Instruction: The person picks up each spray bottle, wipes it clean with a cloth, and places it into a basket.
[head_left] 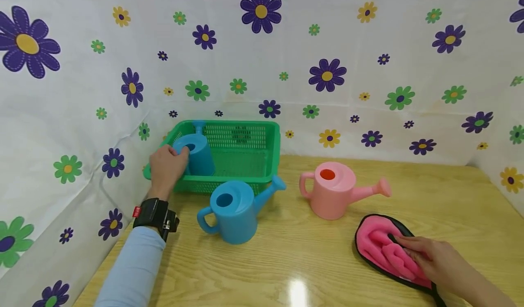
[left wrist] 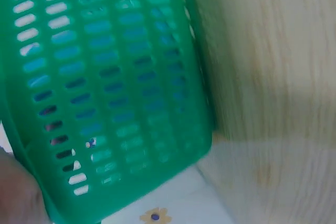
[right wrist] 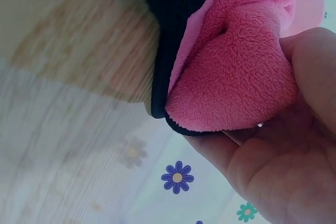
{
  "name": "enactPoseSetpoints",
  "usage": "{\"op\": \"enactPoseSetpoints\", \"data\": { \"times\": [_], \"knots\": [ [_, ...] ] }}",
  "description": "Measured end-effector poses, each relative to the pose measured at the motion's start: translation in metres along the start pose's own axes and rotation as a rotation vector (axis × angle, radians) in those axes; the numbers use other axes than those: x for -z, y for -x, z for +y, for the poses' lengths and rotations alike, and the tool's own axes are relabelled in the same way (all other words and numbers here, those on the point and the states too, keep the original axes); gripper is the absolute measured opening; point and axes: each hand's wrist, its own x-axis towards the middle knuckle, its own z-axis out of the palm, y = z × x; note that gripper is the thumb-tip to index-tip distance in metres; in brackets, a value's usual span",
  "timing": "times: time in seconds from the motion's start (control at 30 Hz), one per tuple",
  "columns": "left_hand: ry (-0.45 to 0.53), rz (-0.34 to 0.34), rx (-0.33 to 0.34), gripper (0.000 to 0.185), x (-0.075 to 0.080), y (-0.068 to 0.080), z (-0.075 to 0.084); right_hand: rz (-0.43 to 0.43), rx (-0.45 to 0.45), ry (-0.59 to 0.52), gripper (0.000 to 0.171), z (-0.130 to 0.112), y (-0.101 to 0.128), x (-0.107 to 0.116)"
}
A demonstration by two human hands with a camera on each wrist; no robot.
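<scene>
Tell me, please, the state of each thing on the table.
Green basket: upright, one can inside.
Blue watering can in the basket: upright, gripped by the left hand.
Front blue watering can: upright, not held.
Pink watering can: upright, not held.
Pink fleecy item with black edging: bunched, pinched by the right hand.
</scene>
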Motion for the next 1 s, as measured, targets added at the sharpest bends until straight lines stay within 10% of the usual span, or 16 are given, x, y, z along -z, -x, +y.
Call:
{"op": "enactPoseSetpoints", "data": {
  "times": [0.17,0.37,0.43,0.53,0.77,1.0],
  "knots": [
    [0.332,0.053,0.129,0.045,0.003,-0.001,0.003,-0.013,-0.010,-0.002,0.032,0.000,0.002,-0.001],
    [1.475,-0.162,0.574,0.043,0.034,0.014,0.020,-0.041,-0.029,-0.004,0.033,0.000,0.005,0.002],
    [1.650,-0.287,0.670,0.048,0.042,0.029,0.023,-0.030,-0.025,0.003,0.033,0.000,0.005,0.002],
    [1.430,-0.485,0.523,0.047,0.045,0.058,0.030,-0.001,-0.008,0.013,0.034,0.000,0.005,0.000],
    [0.225,-0.667,-0.062,0.042,0.046,0.109,0.059,0.188,0.166,0.044,0.034,0.004,0.003,-0.010],
    [-0.114,-0.771,-0.134,0.077,0.049,0.128,0.067,0.080,0.080,-0.010,0.039,0.004,0.002,-0.002]
  ]
}}
